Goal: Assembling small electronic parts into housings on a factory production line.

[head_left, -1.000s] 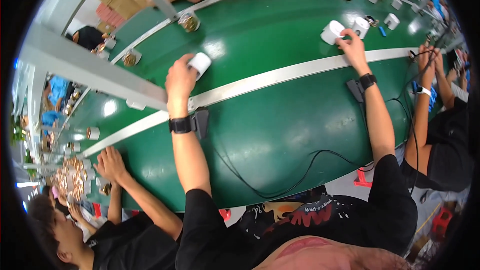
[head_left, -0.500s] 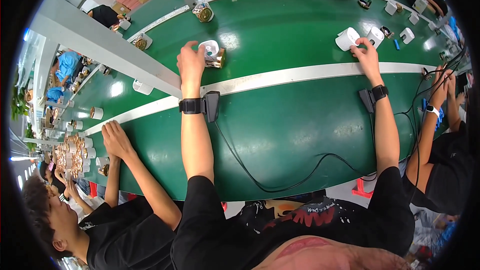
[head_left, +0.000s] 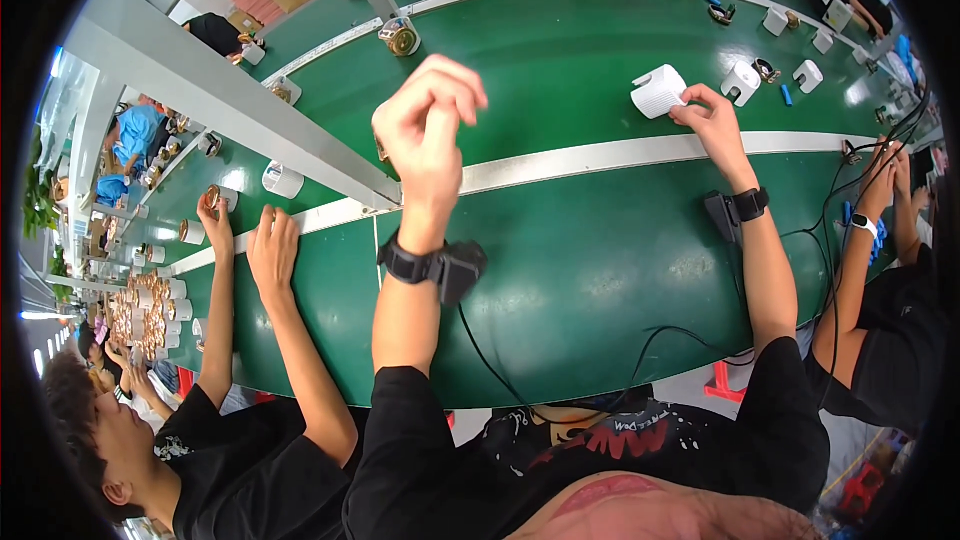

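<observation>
My left hand (head_left: 428, 130) is raised over the white rail, slightly blurred, with its fingers curled together and nothing visible in them. Beside its wrist a sliver of a gold-coloured part (head_left: 381, 148) shows; the rest lies behind the hand. My right hand (head_left: 712, 126) pinches the near right edge of a white ribbed cylindrical housing (head_left: 656, 92) between thumb and fingers. That housing is tilted above the green table beyond the rail, with a notch at its upper left rim. To its right a second white housing (head_left: 741, 84) with a cut-out stands on the table.
A pale rail (head_left: 590, 155) crosses the green table (head_left: 590, 250), and a grey post (head_left: 215, 75) rises at left. Black cables (head_left: 650, 330) hang from my wrist straps. A co-worker's hands (head_left: 270, 245) are at left, one on a gold-and-white part. Blue pieces (head_left: 786, 95) lie far right.
My left hand has lifted and moved right, away from the white-and-gold part it was touching. My right hand has shifted the white housing leftward. The left co-worker's hands have moved farther up the table.
</observation>
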`<state>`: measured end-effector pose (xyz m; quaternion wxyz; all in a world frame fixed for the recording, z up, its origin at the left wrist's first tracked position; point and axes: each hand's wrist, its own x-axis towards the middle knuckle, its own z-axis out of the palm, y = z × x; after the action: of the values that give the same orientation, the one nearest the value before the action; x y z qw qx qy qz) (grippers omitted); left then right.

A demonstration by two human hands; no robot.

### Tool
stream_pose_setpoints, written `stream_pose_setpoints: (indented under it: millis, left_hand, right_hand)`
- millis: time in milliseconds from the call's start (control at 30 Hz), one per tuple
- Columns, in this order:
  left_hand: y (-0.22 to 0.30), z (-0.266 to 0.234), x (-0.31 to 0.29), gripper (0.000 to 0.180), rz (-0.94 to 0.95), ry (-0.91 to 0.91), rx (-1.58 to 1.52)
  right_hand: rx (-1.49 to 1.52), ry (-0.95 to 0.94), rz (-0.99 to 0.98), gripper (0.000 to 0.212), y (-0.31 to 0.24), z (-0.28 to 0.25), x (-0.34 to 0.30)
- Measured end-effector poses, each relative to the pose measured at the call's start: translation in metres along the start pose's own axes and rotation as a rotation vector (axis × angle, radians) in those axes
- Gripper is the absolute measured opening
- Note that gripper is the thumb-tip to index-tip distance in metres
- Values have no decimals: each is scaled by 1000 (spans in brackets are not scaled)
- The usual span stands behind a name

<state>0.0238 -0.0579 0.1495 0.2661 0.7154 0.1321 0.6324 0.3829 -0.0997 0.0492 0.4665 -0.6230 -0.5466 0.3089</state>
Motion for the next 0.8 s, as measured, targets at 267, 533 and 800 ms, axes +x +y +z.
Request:
stream_pose_setpoints:
  millis: [267,533,800]
  left_hand:
    - [49,22,-8,27,100,-98,-140]
    - [60,22,-11,29,130,-195,-108]
    - [34,41,-18,13,112,-101,43]
  right_hand:
    - [155,-16,-56,15,-24,4,-10]
    - [100,-54,-42,12,-22,6,-8]
    - [303,-55,-83,13,-39,9,-23]
